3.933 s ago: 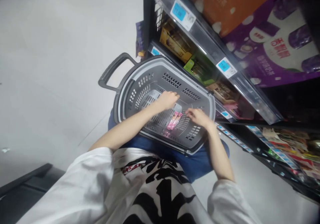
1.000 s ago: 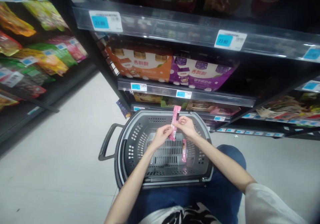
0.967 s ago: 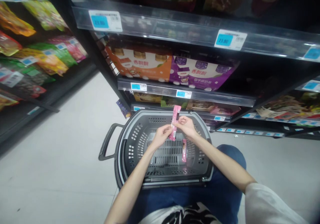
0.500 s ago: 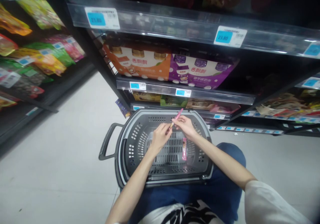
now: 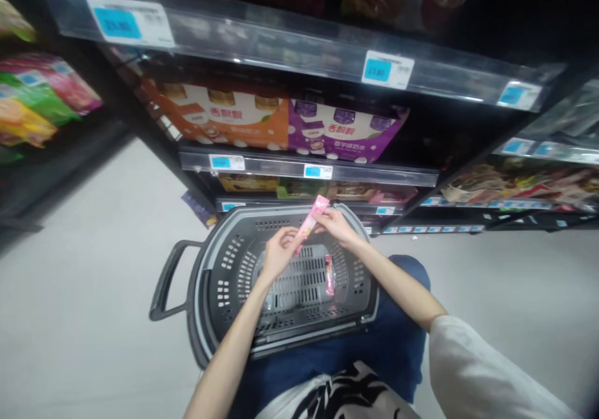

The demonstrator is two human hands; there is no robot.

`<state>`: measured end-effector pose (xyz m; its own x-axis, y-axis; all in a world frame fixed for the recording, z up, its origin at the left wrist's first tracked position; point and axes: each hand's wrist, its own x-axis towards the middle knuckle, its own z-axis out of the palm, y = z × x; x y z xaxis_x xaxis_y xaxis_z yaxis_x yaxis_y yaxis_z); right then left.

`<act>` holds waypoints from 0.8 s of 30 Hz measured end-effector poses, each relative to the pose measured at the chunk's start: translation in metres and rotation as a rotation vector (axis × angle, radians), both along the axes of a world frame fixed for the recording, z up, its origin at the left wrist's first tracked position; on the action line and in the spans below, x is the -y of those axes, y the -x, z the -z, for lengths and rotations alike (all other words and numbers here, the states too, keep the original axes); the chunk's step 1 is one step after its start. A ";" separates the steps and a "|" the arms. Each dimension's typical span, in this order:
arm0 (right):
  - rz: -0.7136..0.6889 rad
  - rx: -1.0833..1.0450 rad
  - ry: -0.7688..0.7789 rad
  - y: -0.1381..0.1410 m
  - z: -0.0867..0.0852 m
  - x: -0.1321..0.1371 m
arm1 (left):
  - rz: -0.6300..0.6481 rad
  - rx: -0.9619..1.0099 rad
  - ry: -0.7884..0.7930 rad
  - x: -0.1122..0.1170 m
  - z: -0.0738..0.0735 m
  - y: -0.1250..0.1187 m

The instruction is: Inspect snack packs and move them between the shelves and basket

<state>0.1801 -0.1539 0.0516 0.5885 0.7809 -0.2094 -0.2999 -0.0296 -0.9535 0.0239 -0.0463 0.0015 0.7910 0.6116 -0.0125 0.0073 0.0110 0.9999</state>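
Observation:
Both my hands hold one slim pink packet [image 5: 309, 221] above a grey shopping basket [image 5: 216, 327]. My left hand [image 5: 279, 252] pinches its lower end, and my right hand [image 5: 333, 224] grips it nearer the top. The packet slants up to the right, its broad printed face turned to me; the fine print is too small to read. A second pink packet [image 5: 329, 275] lies on the slotted floor of the basket, right of the middle. The basket stands in front of my knees.
Ahead is a shelf unit with an orange carton [image 5: 243, 120] and a purple carton [image 5: 344, 131] of bottles or cups. A black handle [image 5: 163, 282] juts from the basket's left. A dark blue packet [image 5: 197, 208] lies by the shelf's foot. Bagged goods [image 5: 47, 88] hang at left.
The pink packet has turned from its narrow edge to its broad face. Both hands still hold it. The view has shifted, so the shelf and basket appear further left.

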 end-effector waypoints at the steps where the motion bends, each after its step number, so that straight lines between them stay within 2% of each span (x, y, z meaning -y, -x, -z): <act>1: -0.017 0.041 0.013 -0.005 -0.004 0.008 | 0.016 0.009 -0.002 -0.001 -0.001 0.001; 2: -0.006 0.077 0.017 -0.012 -0.006 0.019 | 0.024 0.015 -0.023 -0.001 -0.002 0.002; 4: 0.117 0.116 0.008 -0.029 -0.008 0.051 | 0.029 0.024 -0.073 -0.003 -0.004 0.003; 7: 0.462 0.101 0.001 -0.067 -0.001 0.112 | 0.032 0.020 -0.090 -0.005 -0.004 0.005; 10: 0.908 0.090 -0.030 -0.113 0.013 0.163 | 0.068 -0.009 -0.094 -0.003 -0.004 0.005; 11: 1.066 0.100 -0.033 -0.128 0.018 0.174 | 0.088 -0.021 -0.108 -0.001 -0.004 0.005; 12: 1.162 0.124 -0.029 -0.141 0.023 0.181 | 0.112 -0.033 -0.132 0.000 -0.004 0.005; 14: 1.273 0.164 -0.014 -0.165 0.032 0.184 | 0.156 -0.057 -0.198 0.002 -0.005 0.005; 17: 1.314 0.182 0.026 -0.192 0.040 0.170 | 0.197 -0.084 -0.297 0.002 -0.008 0.007; 19: 1.279 0.168 0.065 -0.207 0.041 0.156 | 0.206 -0.094 -0.338 0.002 -0.010 0.008; 24: 0.970 0.112 0.224 -0.233 0.034 0.126 | 0.206 -0.113 -0.372 0.000 -0.014 0.010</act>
